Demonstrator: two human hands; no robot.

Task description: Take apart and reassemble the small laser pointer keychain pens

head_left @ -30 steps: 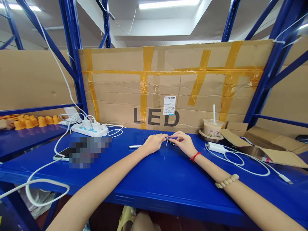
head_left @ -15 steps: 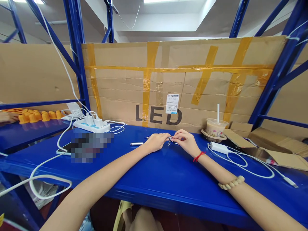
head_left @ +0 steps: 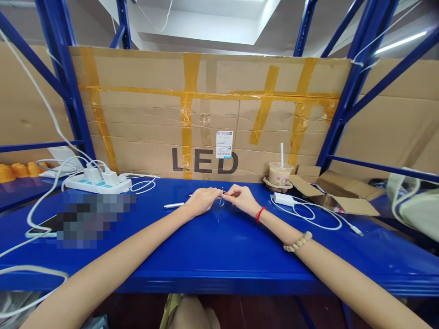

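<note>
My left hand (head_left: 205, 201) rests over the table with its fingers together, gripping one side of a small shiny metal loop (head_left: 222, 201). From the other side my right hand (head_left: 241, 198), with a red cord at the wrist, pinches the same piece between thumb and fingertips. The fingers hide most of it, and its exact kind is too small to tell. Left of my left hand lies a silver pen-like stick (head_left: 173, 205). A thin dark blue tip shows just behind that hand.
The blue table (head_left: 219, 246) backs onto a taped cardboard sheet (head_left: 144, 123). At left are a power strip (head_left: 99, 183) with white cables and a phone (head_left: 44, 227), partly blurred. At right stand a drink cup with straw (head_left: 280, 173), a white adapter cable (head_left: 284, 199) and an opened carton (head_left: 339, 187).
The view has swung right, so the scene sits further left. Both hands remain together on the small metal loop, which now shows a rounder outline.
</note>
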